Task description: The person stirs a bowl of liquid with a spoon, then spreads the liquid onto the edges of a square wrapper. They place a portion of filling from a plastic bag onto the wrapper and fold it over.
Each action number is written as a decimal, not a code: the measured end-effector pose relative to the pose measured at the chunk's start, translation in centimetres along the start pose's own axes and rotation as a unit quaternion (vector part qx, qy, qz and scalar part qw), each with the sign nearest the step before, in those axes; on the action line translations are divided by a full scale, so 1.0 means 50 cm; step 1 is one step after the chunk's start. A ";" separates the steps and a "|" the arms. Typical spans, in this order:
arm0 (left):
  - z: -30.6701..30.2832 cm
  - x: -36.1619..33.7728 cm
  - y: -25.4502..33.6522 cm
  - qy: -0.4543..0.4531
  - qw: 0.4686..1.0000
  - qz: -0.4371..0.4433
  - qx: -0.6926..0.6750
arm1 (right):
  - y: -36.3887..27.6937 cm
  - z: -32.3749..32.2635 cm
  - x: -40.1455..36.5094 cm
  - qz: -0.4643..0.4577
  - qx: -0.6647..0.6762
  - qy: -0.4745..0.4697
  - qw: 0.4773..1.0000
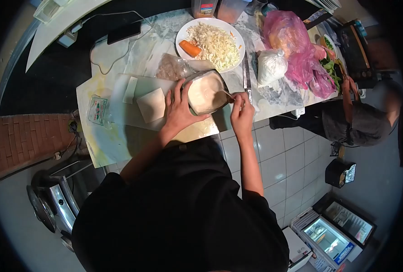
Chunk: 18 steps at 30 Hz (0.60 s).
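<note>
A squarish dark-rimmed bowl [206,93] of pale, creamy batter sits near the table's front edge. My left hand [179,109] grips its left side, fingers over the rim and thumb along the front. In my right hand [242,113] is the handle of a spoon [228,94], its far end down in the batter and hidden. Left of the bowl, close to my left fingers, lies a stack of square pale wrappers [152,105] on a whitish sheet. Behind the bowl is a clear plastic bag [172,67] with brownish contents.
A white plate [181,34] holds shredded cabbage and a carrot piece [190,48]. A knife [247,75] lies right of it, beside a bag of white powder [271,67] and pink plastic bags [292,45]. A phone [124,32] with a cable lies back left. Another person [355,120] stands at right, handling greens.
</note>
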<state>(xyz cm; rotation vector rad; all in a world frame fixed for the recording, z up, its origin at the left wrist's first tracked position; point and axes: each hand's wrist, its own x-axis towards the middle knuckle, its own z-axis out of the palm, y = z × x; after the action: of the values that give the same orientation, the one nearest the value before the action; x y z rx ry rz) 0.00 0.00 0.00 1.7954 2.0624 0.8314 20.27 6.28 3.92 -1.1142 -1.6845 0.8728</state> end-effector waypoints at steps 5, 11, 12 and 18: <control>0.022 -0.034 0.038 -0.017 0.999 -0.018 -0.022 | -0.072 -0.048 -0.018 0.126 -0.055 -0.127 0.982; 0.002 -0.008 0.016 -0.020 1.000 -0.006 0.000 | -0.029 -0.020 -0.012 0.039 -0.084 -0.021 0.995; -0.003 -0.004 0.010 -0.018 1.000 -0.004 0.004 | -0.040 -0.018 -0.014 0.086 -0.065 -0.057 0.993; -0.008 0.004 0.001 -0.021 1.000 0.007 0.001 | -0.001 0.024 0.002 0.032 0.001 0.026 0.999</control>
<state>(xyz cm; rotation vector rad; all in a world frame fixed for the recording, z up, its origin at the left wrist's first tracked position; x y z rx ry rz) -0.22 0.12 0.40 1.8138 2.0273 0.7895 19.11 6.25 3.56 -1.1858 -1.6111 0.8785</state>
